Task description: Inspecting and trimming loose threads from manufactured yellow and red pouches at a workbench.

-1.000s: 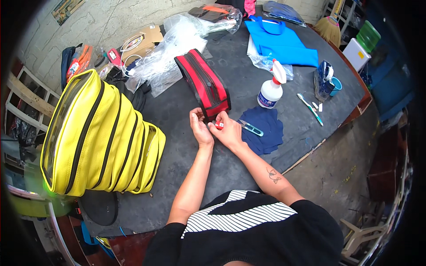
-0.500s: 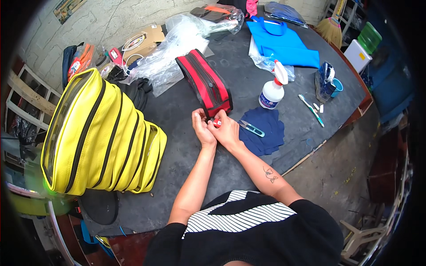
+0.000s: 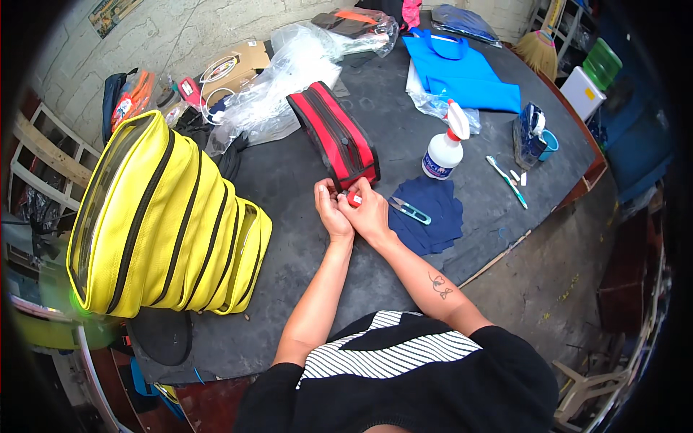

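Observation:
A red and black zippered bag (image 3: 336, 135) lies lengthwise on the dark table, its near end at my fingers. My left hand (image 3: 333, 213), palm partly up, has its fingers closed on the lower edge of that end. Beside it my right hand (image 3: 370, 215) is closed around a small red object (image 3: 354, 199) with a white mark, mostly hidden by the fingers. The wrists almost touch. Right of my hands, thread snippers (image 3: 411, 211) with a teal handle lie on dark blue cloth pieces (image 3: 442, 229). Behind the cloth stands a white spray bottle (image 3: 442, 153) with a red and white head.
Stacked yellow zippered bags (image 3: 162, 224) rise at the left. Clear plastic wrapping (image 3: 271, 94) and a cardboard piece (image 3: 238, 68) lie at the back. A blue tote bag (image 3: 465, 76), a toothbrush (image 3: 508, 182) and a blue cup (image 3: 549, 143) are on the right.

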### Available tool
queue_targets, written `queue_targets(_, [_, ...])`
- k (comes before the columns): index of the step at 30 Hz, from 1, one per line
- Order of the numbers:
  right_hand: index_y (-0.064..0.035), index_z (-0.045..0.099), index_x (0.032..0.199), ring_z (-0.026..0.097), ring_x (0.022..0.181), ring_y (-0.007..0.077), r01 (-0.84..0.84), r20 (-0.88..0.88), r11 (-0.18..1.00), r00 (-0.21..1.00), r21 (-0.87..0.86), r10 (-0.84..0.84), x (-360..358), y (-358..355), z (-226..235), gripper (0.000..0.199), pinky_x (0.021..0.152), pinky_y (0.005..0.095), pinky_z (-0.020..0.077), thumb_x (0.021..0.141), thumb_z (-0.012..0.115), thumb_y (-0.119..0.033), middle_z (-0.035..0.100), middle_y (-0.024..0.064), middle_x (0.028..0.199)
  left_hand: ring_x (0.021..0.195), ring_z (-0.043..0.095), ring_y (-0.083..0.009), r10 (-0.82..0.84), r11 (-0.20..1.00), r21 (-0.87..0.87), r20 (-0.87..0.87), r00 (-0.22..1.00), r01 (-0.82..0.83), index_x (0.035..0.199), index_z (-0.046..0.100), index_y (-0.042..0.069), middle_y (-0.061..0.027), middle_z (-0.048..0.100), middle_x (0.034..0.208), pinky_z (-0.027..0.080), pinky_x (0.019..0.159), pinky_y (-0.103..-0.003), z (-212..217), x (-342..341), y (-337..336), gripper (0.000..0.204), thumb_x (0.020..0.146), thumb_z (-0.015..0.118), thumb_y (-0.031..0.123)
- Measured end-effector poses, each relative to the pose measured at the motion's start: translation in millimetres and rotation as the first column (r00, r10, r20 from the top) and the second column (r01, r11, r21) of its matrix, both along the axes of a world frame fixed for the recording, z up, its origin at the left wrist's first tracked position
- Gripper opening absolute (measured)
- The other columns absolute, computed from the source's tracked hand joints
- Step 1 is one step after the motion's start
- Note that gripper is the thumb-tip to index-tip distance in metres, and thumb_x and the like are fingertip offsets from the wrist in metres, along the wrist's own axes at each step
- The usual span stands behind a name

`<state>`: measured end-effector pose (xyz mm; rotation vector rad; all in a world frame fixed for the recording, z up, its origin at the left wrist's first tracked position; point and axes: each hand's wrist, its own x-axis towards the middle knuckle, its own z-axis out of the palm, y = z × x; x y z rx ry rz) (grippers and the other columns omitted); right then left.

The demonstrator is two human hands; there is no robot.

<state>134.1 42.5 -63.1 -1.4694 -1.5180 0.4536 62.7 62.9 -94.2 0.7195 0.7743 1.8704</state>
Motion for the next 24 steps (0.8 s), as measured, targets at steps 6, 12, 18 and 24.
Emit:
queue_targets(6, [-0.0061, 0.051, 0.086, 0.065, 0.066, 0.0347, 0.004, -0.091, 0.999, 0.996, 0.039, 0.000, -2, -2, 9, 0.029, 0.057, 0.0424, 0.0497, 0.076, 0.071, -0.026, 0.064, 0.0139, 0.070, 0.076, 0.045, -0.0092, 0.032, 0.998, -0.044, -0.093, 0.995, -0.036, 0.094, 0.053, 0.005, -0.0005, 0.048, 0.086, 0.038, 0.070, -0.025, 0, 0, -4, 0.035, 0.101, 0.034, 0.033])
queue_targets(12, [-0.0058, 0.051, 0.086, 0.065, 0.067, 0.0343, 0.014, -0.166, 0.998, 0.986, 0.057, -0.004, -2, 0, 8, 0.030, 0.057, 0.0416, 0.0500, 0.077, 0.072, -0.026, 0.063, 0.0146, 0.070, 0.072, 0.045, -0.0079, 0.024, 0.999, -0.032, -0.061, 0.998, -0.026, 0.095, 0.053, 0.005, 0.0003, 0.048, 0.084, 0.038, 0.066, -0.024, 5, 4, -6, 0.035, 0.101, 0.034, 0.034])
queue_targets(18, [-0.0046, 0.051, 0.087, 0.065, 0.065, 0.0298, 0.000, -0.296, 0.998, 0.955, 0.063, 0.018, 3, -1, 5, 0.032, 0.058, 0.0391, 0.0498, 0.080, 0.072, -0.027, 0.062, 0.0130, 0.070, 0.079, 0.046, -0.0096, 0.036, 0.999, -0.010, -0.199, 0.979, -0.039, 0.098, 0.053, 0.004, -0.0005, 0.049, 0.088, 0.039, 0.073, -0.026, 4, 2, -5, 0.029, 0.100, 0.038, 0.029])
queue_targets(24, [-0.0032, 0.053, 0.084, 0.058, 0.059, 0.0208, 0.207, -0.323, 0.978, 0.923, -0.034, -0.207, 38, 5, -10, 0.030, 0.056, 0.0346, 0.0458, 0.081, 0.072, -0.027, 0.059, 0.0094, 0.066, 0.084, 0.043, -0.0082, 0.189, 0.981, 0.022, -0.335, 0.923, -0.192, 0.099, 0.051, 0.005, 0.0009, 0.047, 0.091, 0.035, 0.077, -0.024, 16, 13, -5, 0.019, 0.098, 0.043, 0.023])
